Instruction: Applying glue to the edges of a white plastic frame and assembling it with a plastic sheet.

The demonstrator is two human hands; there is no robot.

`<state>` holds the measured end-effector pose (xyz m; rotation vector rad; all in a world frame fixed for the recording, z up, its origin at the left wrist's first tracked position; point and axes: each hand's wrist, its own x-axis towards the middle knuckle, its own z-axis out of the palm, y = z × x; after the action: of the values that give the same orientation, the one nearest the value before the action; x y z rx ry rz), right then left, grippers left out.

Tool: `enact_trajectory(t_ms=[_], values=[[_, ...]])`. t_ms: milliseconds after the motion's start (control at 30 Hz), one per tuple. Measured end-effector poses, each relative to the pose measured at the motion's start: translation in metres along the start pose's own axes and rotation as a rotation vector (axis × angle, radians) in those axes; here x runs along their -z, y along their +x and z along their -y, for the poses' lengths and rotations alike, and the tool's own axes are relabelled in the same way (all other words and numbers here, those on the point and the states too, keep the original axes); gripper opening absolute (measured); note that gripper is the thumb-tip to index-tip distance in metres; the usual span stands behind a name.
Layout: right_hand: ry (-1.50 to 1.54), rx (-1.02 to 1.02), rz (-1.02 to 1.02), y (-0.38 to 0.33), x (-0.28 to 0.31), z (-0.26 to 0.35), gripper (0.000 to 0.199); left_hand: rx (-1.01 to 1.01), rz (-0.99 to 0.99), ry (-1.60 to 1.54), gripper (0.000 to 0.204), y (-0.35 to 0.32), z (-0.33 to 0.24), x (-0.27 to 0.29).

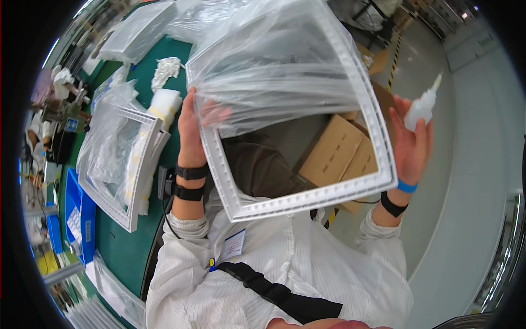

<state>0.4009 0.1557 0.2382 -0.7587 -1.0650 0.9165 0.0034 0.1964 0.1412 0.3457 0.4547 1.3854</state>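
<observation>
White frame [307, 202], large and four-sided, is up in front of the person's chest, between the two hands and a little tilted, its lower bar nearest the body. To the person's left, from where I stand, runs the green table [118, 263]. Clear film [296, 98] lies in loose folds across the upper part of the frame's opening, leaving the lower part bare. Through that bare part I can see a cardboard box [334, 148] down on the floor. A second frame [141, 181], smaller to the eye, rests on the table to the left of the person's left arm, with crumpled film inside it. Near it on the table is a blue bin [87, 225].

The left hand [192, 131] is closed around the frame's left bar, its fingers reaching into the opening and showing through the film. The right hand [410, 148] is just beside the frame's right bar; whether it touches the bar I can't tell. Its fingers are partly curled, gripping a small white bottle [419, 111], which stands clear of the frame with its thin nozzle pointing upward and slightly outward.
</observation>
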Motion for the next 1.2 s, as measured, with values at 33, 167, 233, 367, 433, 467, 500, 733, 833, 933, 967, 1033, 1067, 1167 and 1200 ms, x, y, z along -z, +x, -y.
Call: enact_trajectory(t_ms=[33,167,233,367,433,467,500,733,833,933,967,1033,1067,1167,1200], values=[[-0.02,-0.002,-0.027,-0.007,0.001,-0.005,0.036,-0.07,-0.145,0.2,0.042,-0.016,0.009,-0.021],[0.222,-0.057,0.015,-0.043,-0.009,-0.029,0.039,0.015,-0.136,0.266,0.045,-0.036,0.025,-0.019],[0.295,-0.087,-0.004,-0.065,-0.017,-0.041,0.04,0.085,-0.058,0.217,0.044,-0.039,0.032,-0.003],[0.256,-0.233,-0.078,-0.092,-0.019,-0.059,0.044,0.131,-0.141,0.289,0.039,-0.048,0.047,0.002],[0.24,-0.21,-0.12,-0.093,-0.015,-0.072,0.047,0.136,-0.167,0.377,0.038,-0.047,0.053,0.003],[0.215,-0.198,-0.098,-0.092,-0.013,-0.074,0.048,0.173,-0.194,0.449,0.042,-0.048,0.054,0.006],[0.205,-0.212,-0.122,-0.092,-0.013,-0.075,0.048,0.202,-0.199,0.45,0.042,-0.051,0.055,0.006],[0.162,-0.134,-0.149,-0.072,-0.015,-0.07,0.043,0.265,-0.185,0.662,0.052,-0.057,0.066,0.01],[0.165,-0.116,-0.233,-0.062,-0.02,-0.065,0.041,0.173,-0.16,0.756,0.052,-0.055,0.078,0.01],[0.275,-0.109,-0.265,-0.074,-0.007,-0.065,0.042,0.269,-0.164,0.785,0.054,-0.054,0.081,0.013],[0.324,-0.108,-0.278,-0.081,-0.003,-0.065,0.04,0.294,-0.167,0.784,0.054,-0.053,0.083,0.016],[0.178,-0.121,-0.294,-0.101,0.021,-0.068,0.042,0.282,-0.218,0.809,0.054,-0.052,0.085,0.018],[0.047,-0.109,-0.261,-0.115,0.028,-0.061,0.043,0.252,-0.22,0.839,0.054,-0.053,0.082,0.014],[-0.236,-0.149,-0.233,-0.165,0.047,-0.044,0.044,0.222,-0.211,0.88,0.053,-0.05,0.083,0.02],[-0.217,-0.169,-0.196,-0.183,0.056,-0.039,0.042,0.221,-0.22,0.857,0.053,-0.046,0.087,0.025]])
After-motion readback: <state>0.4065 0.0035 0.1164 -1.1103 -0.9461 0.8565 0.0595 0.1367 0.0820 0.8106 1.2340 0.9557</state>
